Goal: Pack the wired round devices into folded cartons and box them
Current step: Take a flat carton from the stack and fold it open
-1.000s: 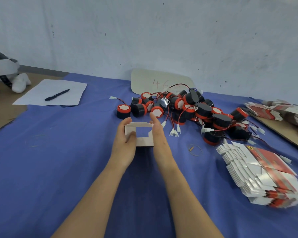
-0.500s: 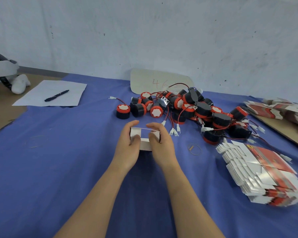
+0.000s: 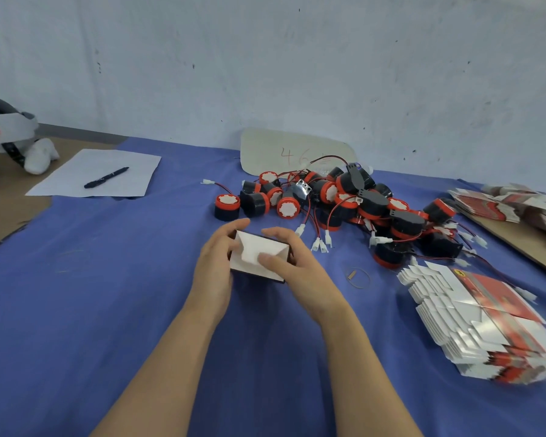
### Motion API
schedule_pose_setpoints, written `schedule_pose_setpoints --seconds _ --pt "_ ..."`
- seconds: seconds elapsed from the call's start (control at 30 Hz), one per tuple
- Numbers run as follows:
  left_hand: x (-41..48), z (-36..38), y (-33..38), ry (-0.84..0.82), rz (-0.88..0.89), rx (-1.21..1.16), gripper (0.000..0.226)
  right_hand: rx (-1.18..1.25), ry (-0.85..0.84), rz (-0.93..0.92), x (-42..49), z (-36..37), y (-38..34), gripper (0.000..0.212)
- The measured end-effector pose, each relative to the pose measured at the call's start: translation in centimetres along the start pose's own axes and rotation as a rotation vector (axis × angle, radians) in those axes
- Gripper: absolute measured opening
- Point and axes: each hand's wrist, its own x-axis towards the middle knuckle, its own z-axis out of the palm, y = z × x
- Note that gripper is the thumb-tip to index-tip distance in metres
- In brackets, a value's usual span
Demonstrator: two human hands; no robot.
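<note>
— Carton (image 3: 256, 263) before any device? Why hold it like that?

— So both ends can be worked at once, I'd say. It sits between the hands, low over the blue cloth (image 3: 108, 294). The left hand (image 3: 215, 269) curls its fingers round the left end as a brace. The right hand (image 3: 300, 272) hooks its fingers over the far edge while the thumb (image 3: 267, 259) presses the white flap down. Whether that flap is tucked in, I can't tell from here.

— And the wired round devices (image 3: 344, 200)?

— Heaped just beyond the hands, leads tangled, within easy reach. The flat cartons (image 3: 486, 316) are stacked to the right, near the heap, handy for the next one.
</note>
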Motion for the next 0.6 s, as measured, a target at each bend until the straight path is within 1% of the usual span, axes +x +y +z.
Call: schedule_pose_setpoints --seconds 0.07,0.1,0.13,0.27,0.37,0.47,0.53,0.57,0.6 --pt "-0.1 0.2 -0.1 -0.012 0.035 0.058 0.034 -0.087 0.061 -0.041 0.2 0.1 0.3 0.042" --pt "-0.2 0.3 -0.2 -0.015 0.07 0.107 0.03 -0.118 0.084 -0.056 0.3 0.2 0.3 0.043" --pt "-0.3 0.4 -0.3 -0.022 0.107 0.158 0.03 -0.14 0.099 -0.067 0.3 0.3 0.4 0.042" --pt "-0.7 0.6 -0.9 -0.054 0.18 0.391 0.047 -0.178 0.18 -0.08 0.4 0.4 0.6 0.031" --pt "-0.6 0.8 -1.1 -0.036 0.203 0.443 0.05 -0.207 0.218 -0.094 0.5 0.6 0.8 0.03" --pt "-0.8 0.9 -1.0 -0.028 0.204 0.387 0.044 -0.156 0.217 -0.082 0.5 0.8 0.9 0.026" --pt "-1.0 1.1 -0.7 -0.026 0.171 0.259 0.031 -0.015 0.222 -0.026 0.4 0.8 0.6 0.013" --pt "-1.1 1.2 -0.4 -0.021 0.133 0.178 0.024 0.06 0.242 0.015 0.4 0.8 0.4 0.013" --pt "-1.1 1.3 -0.2 -0.009 0.074 0.096 0.022 0.11 0.275 0.045 0.5 0.8 0.3 0.019"
